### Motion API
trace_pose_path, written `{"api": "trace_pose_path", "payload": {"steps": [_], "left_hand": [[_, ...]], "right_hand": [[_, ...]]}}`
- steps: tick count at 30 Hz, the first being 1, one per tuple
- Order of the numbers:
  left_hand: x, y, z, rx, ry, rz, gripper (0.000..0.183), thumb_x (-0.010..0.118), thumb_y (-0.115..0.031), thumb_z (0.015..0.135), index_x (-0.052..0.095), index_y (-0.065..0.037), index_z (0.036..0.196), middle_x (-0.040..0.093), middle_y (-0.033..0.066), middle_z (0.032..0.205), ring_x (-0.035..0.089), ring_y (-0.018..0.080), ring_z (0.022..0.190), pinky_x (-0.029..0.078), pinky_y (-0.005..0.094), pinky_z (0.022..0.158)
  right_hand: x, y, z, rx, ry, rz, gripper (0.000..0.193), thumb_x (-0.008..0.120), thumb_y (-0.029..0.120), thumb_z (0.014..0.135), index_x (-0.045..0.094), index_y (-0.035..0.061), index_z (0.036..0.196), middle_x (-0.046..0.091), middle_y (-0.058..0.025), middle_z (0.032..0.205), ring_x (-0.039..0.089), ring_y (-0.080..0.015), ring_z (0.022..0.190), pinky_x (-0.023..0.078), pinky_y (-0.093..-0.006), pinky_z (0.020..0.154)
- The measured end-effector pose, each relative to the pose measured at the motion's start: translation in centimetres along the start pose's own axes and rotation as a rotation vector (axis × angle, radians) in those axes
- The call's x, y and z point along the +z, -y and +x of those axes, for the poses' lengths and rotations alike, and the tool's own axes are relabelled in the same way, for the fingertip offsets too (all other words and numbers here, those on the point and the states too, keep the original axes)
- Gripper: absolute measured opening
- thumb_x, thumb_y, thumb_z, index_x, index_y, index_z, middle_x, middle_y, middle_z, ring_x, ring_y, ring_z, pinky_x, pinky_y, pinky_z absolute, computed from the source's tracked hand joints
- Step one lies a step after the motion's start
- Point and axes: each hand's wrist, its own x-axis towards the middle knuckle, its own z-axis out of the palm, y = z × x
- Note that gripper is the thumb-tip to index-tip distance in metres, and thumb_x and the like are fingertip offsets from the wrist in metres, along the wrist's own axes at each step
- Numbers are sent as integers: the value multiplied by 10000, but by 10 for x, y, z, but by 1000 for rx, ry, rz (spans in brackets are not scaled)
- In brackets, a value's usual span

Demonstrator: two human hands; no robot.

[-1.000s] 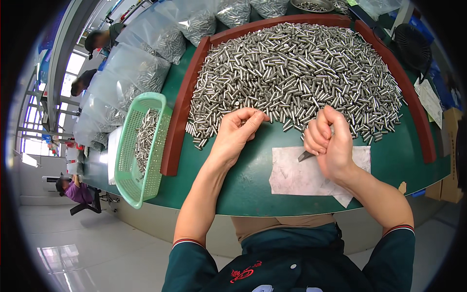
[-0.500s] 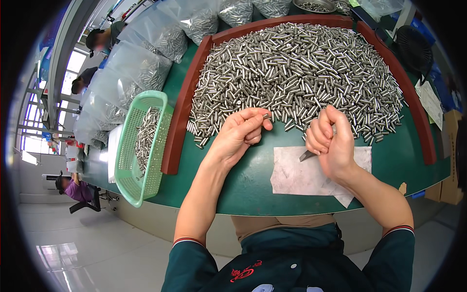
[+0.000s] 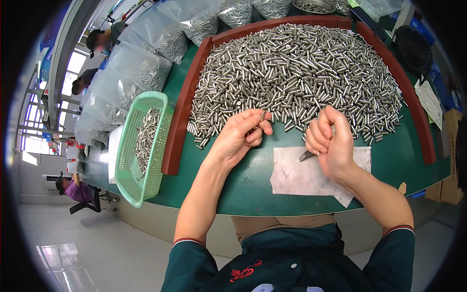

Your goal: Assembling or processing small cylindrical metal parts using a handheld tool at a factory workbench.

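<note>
My left hand [image 3: 240,134] pinches a short metal pin [image 3: 263,115] between thumb and fingertips, at the near edge of a large pile of similar shiny pins [image 3: 296,73]. Closed in a fist, my right hand [image 3: 332,141] grips a tool with a flat grey metal tip [image 3: 306,155]. The tip sticks out below the fingers, and the rest of the tool is mostly hidden in the palm. Under that hand lies a smudged, pale sheet of paper or cloth [image 3: 296,177] on the green tabletop [image 3: 243,187].
A dark red wooden frame [image 3: 187,104] borders the pile. To its left stands a green perforated basket [image 3: 138,192] partly filled with pins. Clear bags of pins [image 3: 146,68] line the far left, and a metal bowl [image 3: 314,6] sits at the back. A black fan [image 3: 412,48] is at right.
The pin in my left fingers has turned from pointing toward me to standing more upright, and the fingers have shifted slightly. My right hand holds almost still.
</note>
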Motion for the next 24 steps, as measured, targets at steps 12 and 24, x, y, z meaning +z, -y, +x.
{"api": "trace_pose_path", "payload": {"steps": [12,24], "left_hand": [[5,8,1,445,-347,1120,65,602,-83,750,586,-25,774,441,16,502,400,130,452,347,253,455],[-4,0,0,96,-37,209,111,538,-149,850,528,-42,881,489,-18,705,309,20,516,250,168,447]], "right_hand": [[1,0,1,13,-15,11,371,321,235,870,255,114,525,236,13,409,179,-79,356,185,-241,361],[-1,0,1,0,-19,6,364,321,233,868,261,112,529,238,13,411,180,-79,355,186,-241,360]]}}
